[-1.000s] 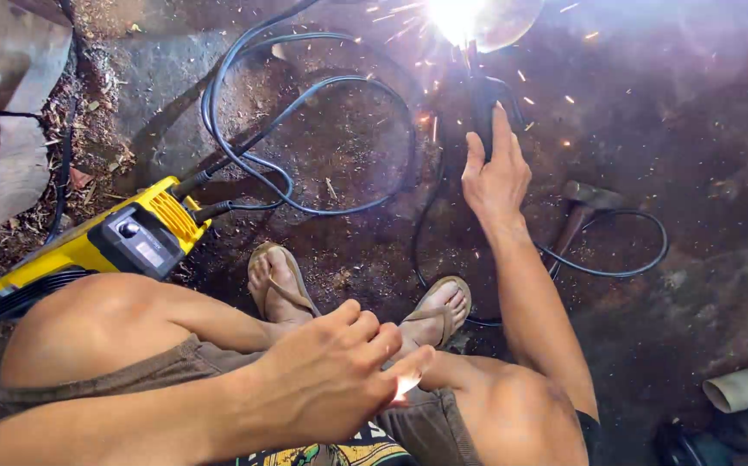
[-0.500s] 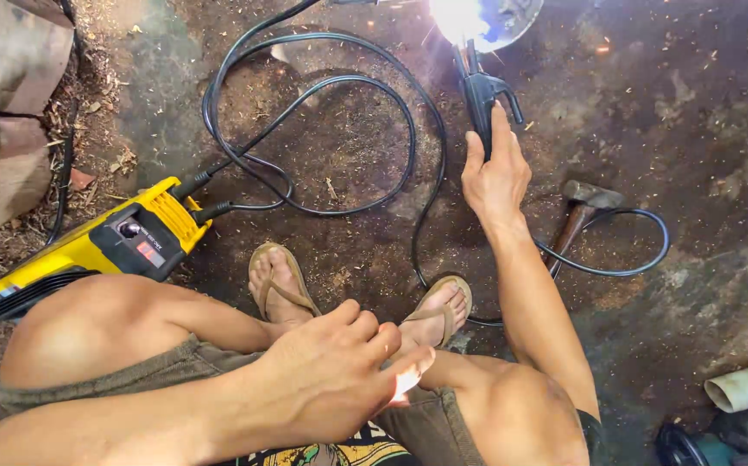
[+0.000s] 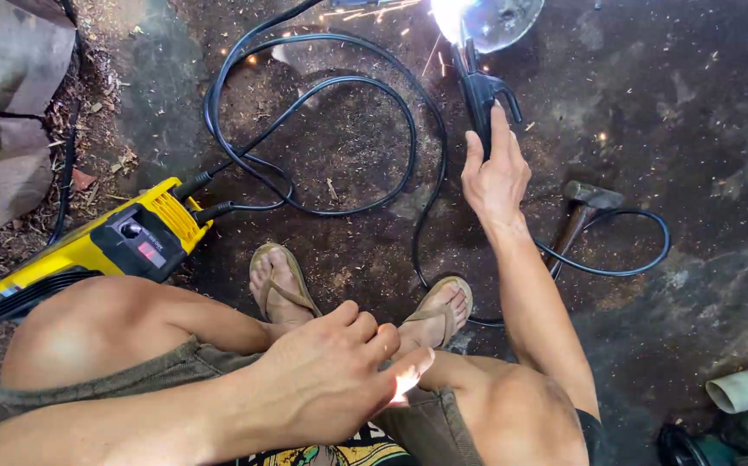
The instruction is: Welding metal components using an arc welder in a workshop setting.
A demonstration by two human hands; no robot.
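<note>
Yellow welding machine (image 3: 102, 246) on dirt floor, left of knee; boxy, likely heavy. Black cables (image 3: 322, 147) coil across floor: thick, rubbery, likely stiff enough to drag on holder.

Black electrode holder (image 3: 482, 95) top centre, tip at bright arc (image 3: 447, 13) on round metal piece (image 3: 508, 22). Looks rigid, light; grip insulated handle, clear of hot tip.

Right hand (image 3: 495, 177) wraps handle, forefinger extended. Left hand (image 3: 335, 380) loosely curled on lap, holds nothing visible.

Yellow-and-black welding machine (image 3: 110, 246); beside it, black looping cables (image 3: 331, 129); beyond them, black electrode holder (image 3: 482, 95), white-blue arc glare (image 3: 456, 13).
</note>
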